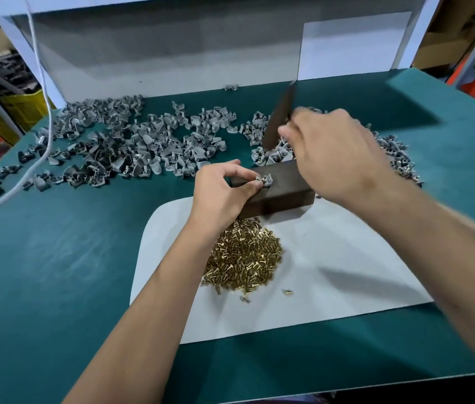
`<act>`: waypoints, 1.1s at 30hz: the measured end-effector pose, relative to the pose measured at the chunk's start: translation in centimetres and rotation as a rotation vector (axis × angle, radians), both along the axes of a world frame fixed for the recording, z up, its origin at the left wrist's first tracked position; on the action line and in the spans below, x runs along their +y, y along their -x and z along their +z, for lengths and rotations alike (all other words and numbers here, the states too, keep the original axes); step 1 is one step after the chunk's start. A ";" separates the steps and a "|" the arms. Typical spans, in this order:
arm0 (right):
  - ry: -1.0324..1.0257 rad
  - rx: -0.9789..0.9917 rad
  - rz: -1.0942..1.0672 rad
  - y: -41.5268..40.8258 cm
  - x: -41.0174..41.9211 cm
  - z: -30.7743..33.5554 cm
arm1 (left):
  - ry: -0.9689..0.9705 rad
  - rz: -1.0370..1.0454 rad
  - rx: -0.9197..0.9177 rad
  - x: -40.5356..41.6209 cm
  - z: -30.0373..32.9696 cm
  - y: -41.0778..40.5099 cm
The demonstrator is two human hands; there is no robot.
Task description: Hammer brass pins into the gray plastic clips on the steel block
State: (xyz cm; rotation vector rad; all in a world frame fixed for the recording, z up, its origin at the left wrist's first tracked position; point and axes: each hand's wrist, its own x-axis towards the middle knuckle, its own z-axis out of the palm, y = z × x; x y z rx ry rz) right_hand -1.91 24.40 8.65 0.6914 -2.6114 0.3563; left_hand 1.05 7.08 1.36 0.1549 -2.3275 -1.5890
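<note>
A dark steel block (281, 189) lies on a white sheet (332, 258) in the middle of the green table. My left hand (221, 191) pinches a gray plastic clip (265, 180) with a brass pin in it against the block's top. Above and to the right, my right hand (332, 153) is blurred and grips a dark hammer (278, 118), raised over the block with its head up and tilted. A heap of brass pins (245, 258) sits on the sheet just in front of the block.
Several gray clips (119, 141) are spread over the far left of the green table (55, 272); another heap (391, 150) lies behind my right hand. A white cable (45, 118) hangs at the left. A white panel (172, 59) stands along the back edge.
</note>
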 end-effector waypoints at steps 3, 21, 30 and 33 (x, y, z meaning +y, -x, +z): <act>-0.103 -0.172 0.032 -0.4 -0.7 -1.6 | -0.014 -0.005 0.004 -0.1 -0.2 0.0; -0.262 -0.638 0.287 0.0 5.6 -1.8 | -0.093 0.012 -0.091 0.1 0.1 -0.3; 0.051 -0.244 0.276 0.9 1.2 -3.3 | -0.061 -0.017 -0.027 0.1 0.2 -0.3; 0.152 -0.182 0.320 0.8 0.3 -5.1 | -0.060 -0.054 -0.010 -0.2 0.2 -0.2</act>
